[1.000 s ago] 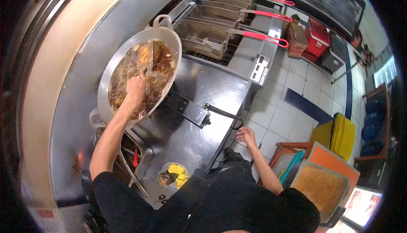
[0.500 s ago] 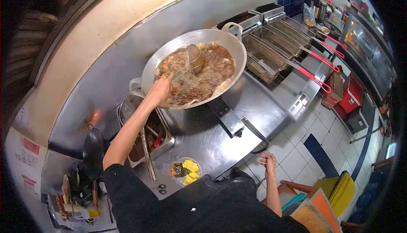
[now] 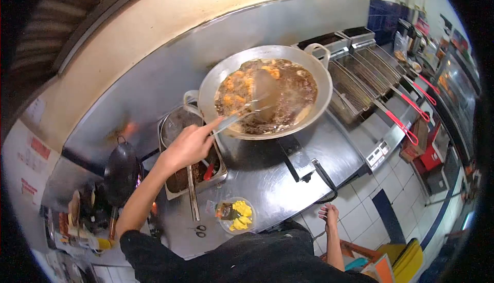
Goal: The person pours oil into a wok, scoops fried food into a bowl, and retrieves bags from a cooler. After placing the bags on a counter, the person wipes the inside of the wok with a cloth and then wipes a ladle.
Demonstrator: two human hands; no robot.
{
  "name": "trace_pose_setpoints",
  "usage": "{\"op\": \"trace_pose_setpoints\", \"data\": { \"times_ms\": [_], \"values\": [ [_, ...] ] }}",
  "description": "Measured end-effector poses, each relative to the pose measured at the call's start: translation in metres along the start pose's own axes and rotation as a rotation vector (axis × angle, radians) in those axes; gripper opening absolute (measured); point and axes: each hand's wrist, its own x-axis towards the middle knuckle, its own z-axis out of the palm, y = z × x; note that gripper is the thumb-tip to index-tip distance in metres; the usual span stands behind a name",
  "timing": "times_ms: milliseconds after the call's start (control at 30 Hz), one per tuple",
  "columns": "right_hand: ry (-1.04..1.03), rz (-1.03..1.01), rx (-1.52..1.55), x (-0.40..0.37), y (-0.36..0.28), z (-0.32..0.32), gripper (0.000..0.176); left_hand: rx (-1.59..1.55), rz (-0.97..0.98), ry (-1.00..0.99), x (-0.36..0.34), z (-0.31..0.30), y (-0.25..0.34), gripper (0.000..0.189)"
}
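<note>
My left hand (image 3: 189, 146) is closed around the handle of a wire skimmer (image 3: 265, 86), its index finger stretched along the metal. The skimmer's bowl is smeared by motion over a large metal wok (image 3: 210, 83) with two loop handles. Dark, bubbling oil (image 3: 301, 88) fills much of the wok, and orange fried pieces (image 3: 234, 100) float mostly on its left side. Low at the right, my right hand (image 3: 329, 214) hangs beside the counter over the tiled floor. Its fingers are loosely bent and apart, with nothing visible in them.
Fryer baskets (image 3: 356, 88) with red handles stand right of the wok. Below its left handle is a metal tray (image 3: 218, 176) holding dark contents and a long utensil. A plate of yellow pieces (image 3: 240, 214) and scissors (image 3: 200, 230) lie nearer. A black pan (image 3: 119, 176) stands left.
The camera view has shifted, so the wok sits lower and farther right. The skimmer has moved within the wok, and more orange pieces show at the oil's surface.
</note>
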Motion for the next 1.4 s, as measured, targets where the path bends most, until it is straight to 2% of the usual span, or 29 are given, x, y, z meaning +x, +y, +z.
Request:
{"op": "trace_pose_setpoints", "data": {
  "times_ms": [67, 133, 333, 400, 467, 533, 600, 667, 700, 733, 800, 833, 867, 967, 1000, 1067, 1100, 1333, 1400],
  "values": [
    [-0.022, -0.007, -0.025, 0.002, -0.005, 0.008, 0.024, 0.017, 0.150, -0.013, 0.013, 0.003, 0.016, 0.055],
    [-0.034, -0.046, -0.018, 0.005, -0.010, 0.013, 0.024, 0.164, 0.277, -0.040, 0.040, 0.023, 0.022, 0.059],
    [0.004, -0.048, 0.043, -0.007, -0.023, 0.013, 0.024, 0.478, 0.351, -0.054, 0.127, 0.079, 0.049, 0.060],
    [0.025, -0.045, 0.105, -0.006, -0.017, 0.010, 0.024, 0.569, 0.370, 0.034, 0.157, 0.102, 0.043, 0.028],
    [0.053, -0.027, 0.118, -0.009, -0.017, 0.009, 0.024, 0.610, 0.359, 0.048, 0.173, 0.114, 0.042, 0.026],
    [0.066, -0.023, 0.149, -0.010, -0.013, 0.010, 0.025, 0.742, 0.319, 0.075, 0.194, 0.128, 0.032, 0.055],
    [0.066, -0.011, 0.166, -0.008, -0.009, 0.010, 0.024, 0.765, 0.282, 0.079, 0.207, 0.137, 0.026, 0.057],
    [0.047, -0.026, 0.165, -0.008, -0.009, 0.012, 0.022, 0.916, 0.293, 0.128, 0.215, 0.139, 0.022, 0.060],
    [0.037, -0.035, 0.164, -0.007, -0.009, 0.012, 0.021, 0.911, 0.268, 0.186, 0.217, 0.142, 0.020, 0.045],
    [0.035, -0.035, 0.159, -0.005, -0.008, 0.011, 0.021, 0.908, 0.263, 0.185, 0.221, 0.145, 0.017, 0.045],
    [0.013, -0.061, 0.174, -0.001, -0.009, 0.010, 0.021, 0.887, 0.156, 0.137, 0.243, 0.158, -0.004, 0.064],
    [0.009, -0.063, 0.170, -0.004, -0.014, 0.011, 0.021, 0.899, 0.154, 0.218, 0.257, 0.171, -0.023, 0.068],
    [0.011, -0.067, 0.170, -0.005, -0.019, 0.012, 0.021, 0.897, 0.155, 0.221, 0.254, 0.165, -0.023, 0.068],
    [0.006, -0.085, 0.161, -0.007, -0.027, 0.008, 0.022, 0.777, 0.074, 0.251, 0.248, 0.153, -0.025, 0.048],
    [0.011, -0.088, 0.164, -0.008, -0.028, 0.006, 0.022, 0.775, 0.080, 0.254, 0.246, 0.150, -0.027, 0.048],
    [-0.008, -0.110, 0.150, -0.006, -0.030, 0.000, 0.024, 0.737, 0.024, 0.151, 0.235, 0.139, -0.026, 0.042],
    [-0.007, -0.107, 0.153, -0.006, -0.030, -0.001, 0.024, 0.624, -0.002, 0.177, 0.223, 0.133, -0.027, 0.038],
    [0.007, -0.088, 0.115, -0.009, -0.030, -0.006, 0.025, 0.459, -0.001, 0.175, 0.126, 0.093, -0.024, 0.042],
    [0.023, -0.063, 0.096, -0.007, -0.034, -0.002, 0.024, 0.268, -0.024, 0.167, 0.095, 0.079, -0.015, 0.047]
  ]
}}
